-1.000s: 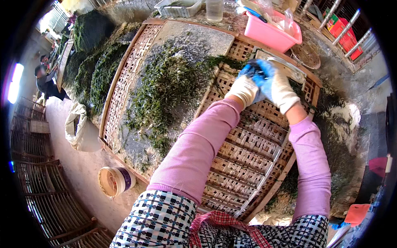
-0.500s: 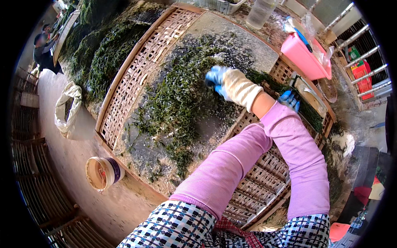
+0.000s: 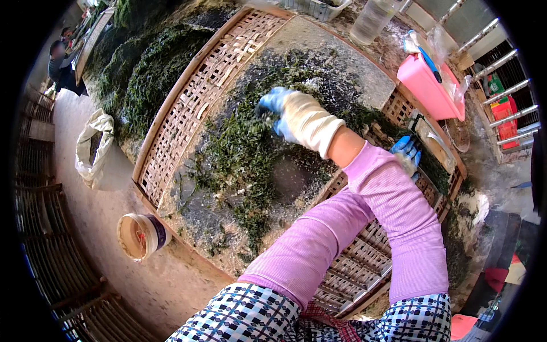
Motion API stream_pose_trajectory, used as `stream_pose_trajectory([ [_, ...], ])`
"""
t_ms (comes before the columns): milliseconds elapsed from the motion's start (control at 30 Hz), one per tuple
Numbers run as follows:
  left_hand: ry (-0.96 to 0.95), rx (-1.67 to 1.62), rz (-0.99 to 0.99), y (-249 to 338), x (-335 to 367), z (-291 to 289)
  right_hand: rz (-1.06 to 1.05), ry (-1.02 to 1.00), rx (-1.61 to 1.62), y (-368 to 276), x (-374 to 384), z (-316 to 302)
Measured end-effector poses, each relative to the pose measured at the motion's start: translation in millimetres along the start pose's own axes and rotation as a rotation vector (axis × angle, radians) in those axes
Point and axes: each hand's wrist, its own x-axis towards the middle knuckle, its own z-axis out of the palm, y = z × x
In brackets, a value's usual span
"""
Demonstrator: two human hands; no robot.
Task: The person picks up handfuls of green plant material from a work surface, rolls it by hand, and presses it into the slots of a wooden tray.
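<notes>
My arms cross in pink sleeves, the right over the left. My right hand [image 3: 288,117], in a cream and blue glove, is bent over dark green seaweed [image 3: 242,151] on a woven bamboo tray [image 3: 194,82]. Its fingers are closed round a dark wisp that looks like seaweed. Beyond the right forearm, my left hand [image 3: 406,152] shows in a similar glove, its blue fingers bent but apart. It lies beside a strip of seaweed and a small framed board [image 3: 432,139] at the tray's right; its palm is hidden. White grains are scattered through the seaweed.
A pink basin [image 3: 427,85] and a clear plastic container [image 3: 370,25] stand beyond the tray. Large seaweed heaps [image 3: 154,74] lie at far left. A white bucket [image 3: 134,236] and a white sack [image 3: 94,148] are on the floor. Another person [image 3: 60,62] sits at far left.
My right hand has moved left across the seaweed, with its fingers still bent. My left hand has shifted slightly, and more of its glove shows now.
</notes>
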Motion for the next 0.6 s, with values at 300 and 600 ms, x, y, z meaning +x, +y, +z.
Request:
stream_pose_trajectory([
  [300,-0.136,1.211,0.468,4,-11,4,0.115,0.409,0.925,24,-47,-10],
  [600,-0.351,1.264,0.784,19,12,28,-0.409,0.707,1.39,110,-197,-68],
])
